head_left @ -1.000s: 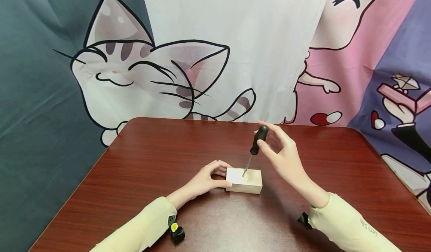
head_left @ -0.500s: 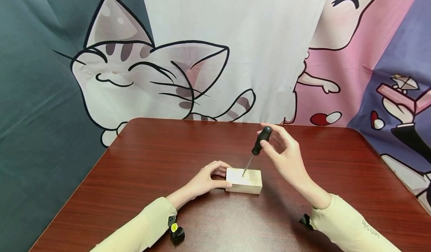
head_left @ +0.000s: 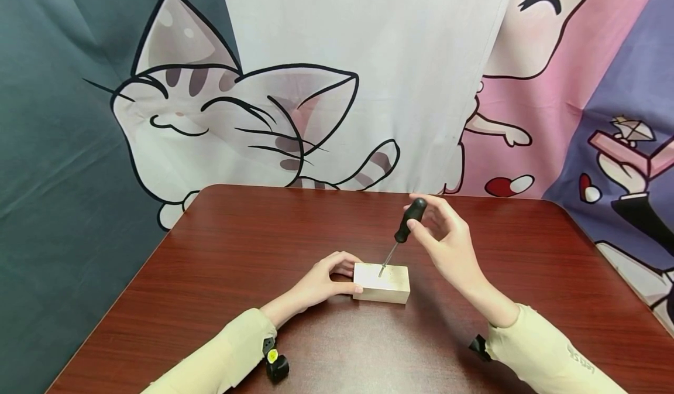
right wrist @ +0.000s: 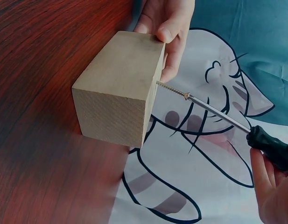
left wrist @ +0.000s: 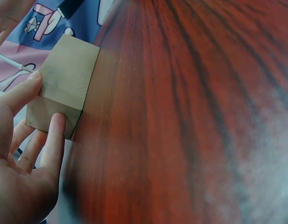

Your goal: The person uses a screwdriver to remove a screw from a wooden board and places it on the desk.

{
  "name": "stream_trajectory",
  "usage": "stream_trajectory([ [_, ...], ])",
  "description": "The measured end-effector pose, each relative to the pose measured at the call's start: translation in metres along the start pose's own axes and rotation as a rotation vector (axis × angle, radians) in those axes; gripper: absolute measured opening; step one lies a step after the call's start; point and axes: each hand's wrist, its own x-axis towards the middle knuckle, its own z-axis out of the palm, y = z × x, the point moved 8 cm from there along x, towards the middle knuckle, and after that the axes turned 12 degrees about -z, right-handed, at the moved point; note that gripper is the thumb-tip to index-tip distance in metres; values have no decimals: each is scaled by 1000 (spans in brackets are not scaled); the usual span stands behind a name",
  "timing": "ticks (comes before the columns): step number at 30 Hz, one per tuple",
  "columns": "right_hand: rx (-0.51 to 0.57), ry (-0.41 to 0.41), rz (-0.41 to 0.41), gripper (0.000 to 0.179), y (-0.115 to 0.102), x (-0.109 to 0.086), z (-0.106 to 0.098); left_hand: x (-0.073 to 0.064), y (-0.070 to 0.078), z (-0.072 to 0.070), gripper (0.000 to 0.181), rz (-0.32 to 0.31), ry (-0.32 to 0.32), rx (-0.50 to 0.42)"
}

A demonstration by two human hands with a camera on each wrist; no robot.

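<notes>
A pale wooden block [head_left: 381, 284] lies on the table, and my left hand [head_left: 327, 278] grips its left end with the thumb on the near side. From the block's top sticks a screw [right wrist: 173, 88], slanted, its tip at the wood and much of its thread showing. The tip of a black-handled screwdriver [head_left: 411, 220] meets the screw head, with the shaft leaning to the right in line with the screw. My right hand [head_left: 444, 239] pinches the screwdriver's handle between thumb and fingers. In the left wrist view, fingers [left wrist: 55, 135] touch the block's end face.
The reddish-brown table [head_left: 253, 224] extends around the block on all sides. Behind it hangs a cloth [head_left: 421, 78] printed with a cartoon cat and figures. Small black cameras [head_left: 277, 368] sit at both sleeve cuffs.
My right hand has shifted slightly to the right, and the screwdriver leans a little further that way. My left hand and the block have stayed in place.
</notes>
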Motion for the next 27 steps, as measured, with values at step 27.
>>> stream_trajectory([
  [27,-50,76,24,33,-2,2,-6,-1,1,-1,47,-4,11,6],
])
